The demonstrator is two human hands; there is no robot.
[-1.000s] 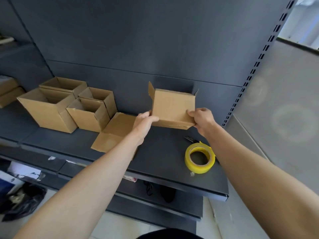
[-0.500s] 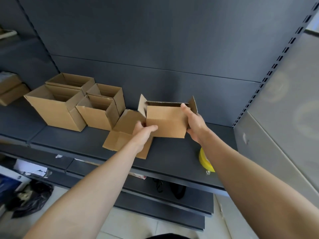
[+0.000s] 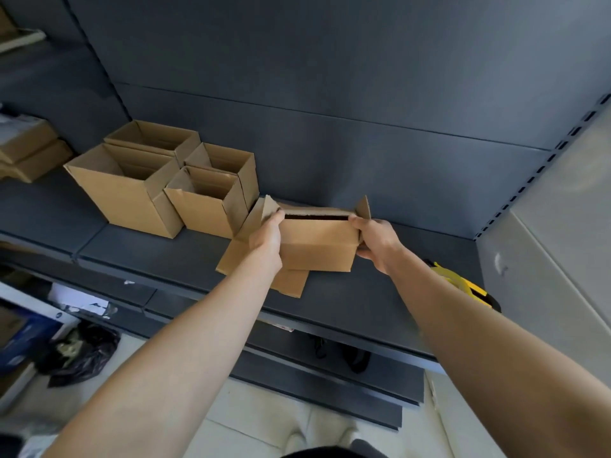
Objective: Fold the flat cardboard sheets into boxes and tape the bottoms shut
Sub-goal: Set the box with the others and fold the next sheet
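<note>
Left arm reaches straight out, and we see the left hand [image 3: 266, 238] gripping the left end of the folded box [image 3: 317, 246], thumb up at the top rim beside a raised flap. The box sits between both sets of fingers, plain brown, open top up, end flaps standing. A flat sheet [image 3: 231, 259] lies under and left of the left fingers on the shelf [image 3: 363, 292]. We can't tell if the box touches it. Right arm is also extended, and the right hand [image 3: 377, 241] wraps the right end, thumb on the rim. Finished boxes [image 3: 125, 190] stand well left of the fingers. A yellow tape roll [image 3: 463, 285] lies right of the right wrist.
</note>
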